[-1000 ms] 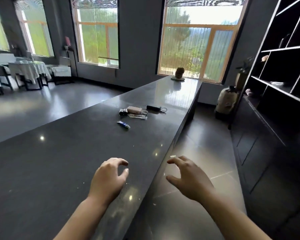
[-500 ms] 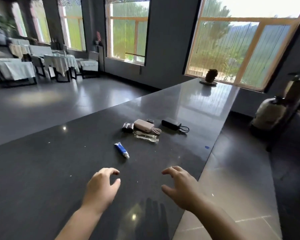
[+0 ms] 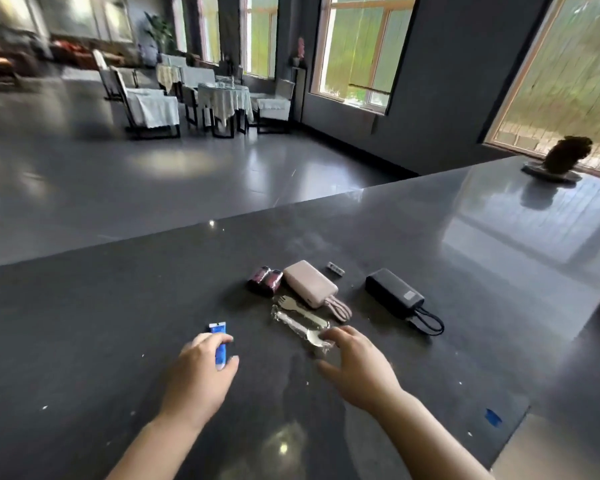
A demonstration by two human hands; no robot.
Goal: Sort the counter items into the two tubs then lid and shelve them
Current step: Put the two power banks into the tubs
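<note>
Both hands have closed the gap to the items since a moment ago: the left hand (image 3: 196, 379) now curls round the blue tube (image 3: 219, 344) on the surface (image 3: 84, 341), the right hand (image 3: 357, 365), fingers spread and empty, touches the wrapped cutlery (image 3: 300, 323), so sorting is only beginning with no tubs in view.

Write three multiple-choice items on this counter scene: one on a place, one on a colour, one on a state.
1. Where does the wrapped cutlery lie?
A. nearer the person than the pink power bank
B. beside the far ornament
C. on the floor

2. What colour is the small tube?
A. red
B. blue
C. green

3. What is the left hand doing?
A. resting flat, away from everything
B. lifting the black adapter
C. closing its fingers around the tube

Answers: 1 A, it lies just in front of the power bank. 2 B, its body is blue. 3 C, fingers and thumb flank the tube.
</note>
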